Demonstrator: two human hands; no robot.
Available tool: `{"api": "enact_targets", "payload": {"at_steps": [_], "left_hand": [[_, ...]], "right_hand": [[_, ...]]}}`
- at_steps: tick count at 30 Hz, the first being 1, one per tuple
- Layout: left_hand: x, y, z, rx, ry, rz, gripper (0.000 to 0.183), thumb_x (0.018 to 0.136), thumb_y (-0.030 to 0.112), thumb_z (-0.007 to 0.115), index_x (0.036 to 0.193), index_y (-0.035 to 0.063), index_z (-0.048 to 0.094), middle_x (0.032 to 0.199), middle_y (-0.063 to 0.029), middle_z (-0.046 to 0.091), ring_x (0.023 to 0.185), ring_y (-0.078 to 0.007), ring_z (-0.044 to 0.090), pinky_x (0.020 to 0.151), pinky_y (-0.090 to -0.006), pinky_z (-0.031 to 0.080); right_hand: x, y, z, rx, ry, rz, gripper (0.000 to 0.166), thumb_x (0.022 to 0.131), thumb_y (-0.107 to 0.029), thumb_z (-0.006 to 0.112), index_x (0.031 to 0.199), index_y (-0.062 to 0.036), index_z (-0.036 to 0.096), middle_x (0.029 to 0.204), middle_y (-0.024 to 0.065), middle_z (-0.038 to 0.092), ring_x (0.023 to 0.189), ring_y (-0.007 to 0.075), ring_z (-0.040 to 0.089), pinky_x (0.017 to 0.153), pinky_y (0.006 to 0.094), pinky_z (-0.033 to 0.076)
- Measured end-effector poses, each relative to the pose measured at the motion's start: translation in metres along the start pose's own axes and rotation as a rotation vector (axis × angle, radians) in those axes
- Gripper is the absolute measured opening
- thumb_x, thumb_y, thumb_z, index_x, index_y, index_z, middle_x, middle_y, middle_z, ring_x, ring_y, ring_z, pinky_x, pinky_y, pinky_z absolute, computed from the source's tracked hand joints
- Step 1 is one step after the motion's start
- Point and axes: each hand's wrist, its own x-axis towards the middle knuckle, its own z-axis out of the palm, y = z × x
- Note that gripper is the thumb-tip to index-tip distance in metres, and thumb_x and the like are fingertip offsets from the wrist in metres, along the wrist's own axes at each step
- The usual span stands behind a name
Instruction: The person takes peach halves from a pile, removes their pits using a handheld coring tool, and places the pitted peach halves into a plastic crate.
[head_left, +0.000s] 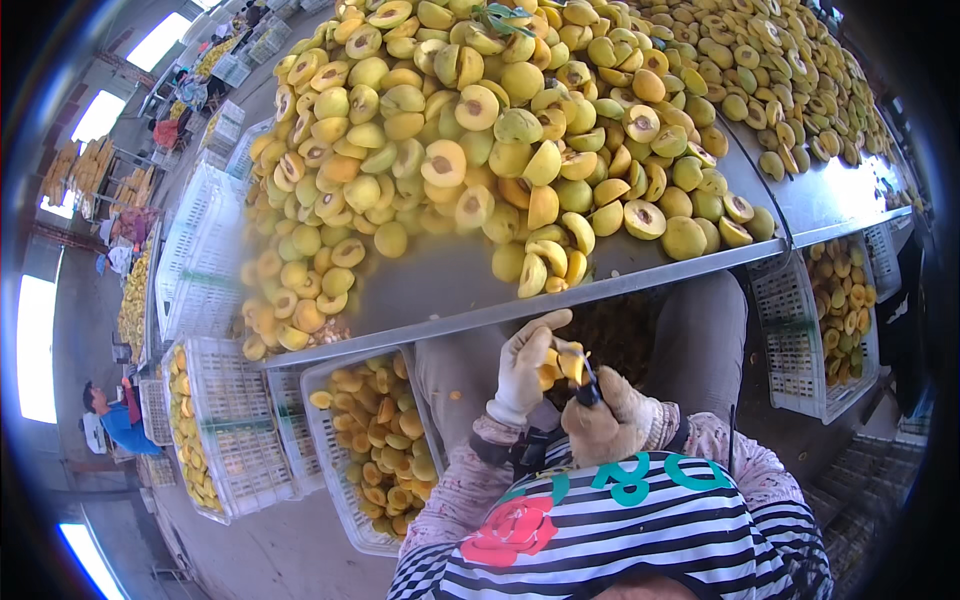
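Both my hands wear stained cloth gloves and meet just below the edge of a metal table. My left hand holds a yellow peach half, its index finger stretched out. In my right hand is a small tool with a dark handle; its thin metal end touches the fruit, and its exact kind cannot be told. A large heap of halved yellow peaches, many with brown pit hollows, lies on the table beyond my hands. Part of the heap looks hazy.
A white plastic crate of peach halves stands left of my legs. More crates stand farther left and at the right. Dark fruit-like pieces lie below, between my knees. A person in blue sits at the far left.
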Motion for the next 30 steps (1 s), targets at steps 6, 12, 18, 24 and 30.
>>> {"api": "enact_targets", "payload": {"at_steps": [6,12,18,24,30], "left_hand": [[-0.021,0.036,-0.012,-0.644,0.123,-0.27,0.042,0.104,0.033,0.042,0.118,-0.0036,0.055,0.087,-0.0132,0.066,0.078,-0.0276,0.064,0.078,-0.0393,0.054],[-0.068,0.04,-0.141,1.01,0.793,0.581,0.031,0.1,0.019,0.046,0.121,-0.0024,0.056,0.096,-0.0159,0.066,0.086,-0.0326,0.064,0.084,-0.0423,0.053],[-0.123,-0.024,-0.302,1.729,1.021,-0.401,0.037,0.088,0.023,0.059,0.119,0.0039,0.057,0.113,-0.0259,0.06,0.111,-0.0429,0.056,0.096,-0.0506,0.047],[-0.002,0.152,-0.206,1.61,0.904,0.758,0.022,0.085,0.008,0.061,0.106,0.0026,0.067,0.107,-0.0174,0.066,0.106,-0.0382,0.058,0.094,-0.0456,0.047],[0.053,0.151,-0.226,2.105,0.469,0.19,0.047,0.083,0.017,0.069,0.128,0.0081,0.059,0.108,-0.0141,0.068,0.103,-0.0299,0.064,0.087,-0.0395,0.054]], "right_hand": [[-0.002,-0.015,0.018,-0.128,0.286,0.045,0.05,0.1,-0.06,0.042,0.088,-0.0127,0.05,0.055,-0.0031,0.038,0.042,0.0069,0.033,0.039,0.0219,0.029],[0.003,-0.021,0.012,-0.395,0.697,-0.002,0.044,0.102,-0.053,0.046,0.092,-0.0115,0.053,0.06,-0.0024,0.044,0.043,0.0094,0.039,0.042,0.0261,0.033],[0.023,-0.027,0.011,-0.544,0.677,0.071,0.038,0.103,-0.045,0.05,0.091,-0.0098,0.053,0.062,-0.0008,0.046,0.045,0.0088,0.039,0.043,0.0255,0.036],[0.025,-0.021,0.006,-0.88,0.73,0.154,0.03,0.098,-0.037,0.06,0.087,-0.0101,0.054,0.066,-0.0008,0.05,0.054,0.0086,0.044,0.048,0.0239,0.037],[0.026,-0.018,0.025,-1.349,0.77,0.198,0.029,0.094,-0.034,0.064,0.101,-0.0057,0.062,0.071,-0.0004,0.057,0.065,0.0103,0.052,0.062,0.0279,0.045]]}}
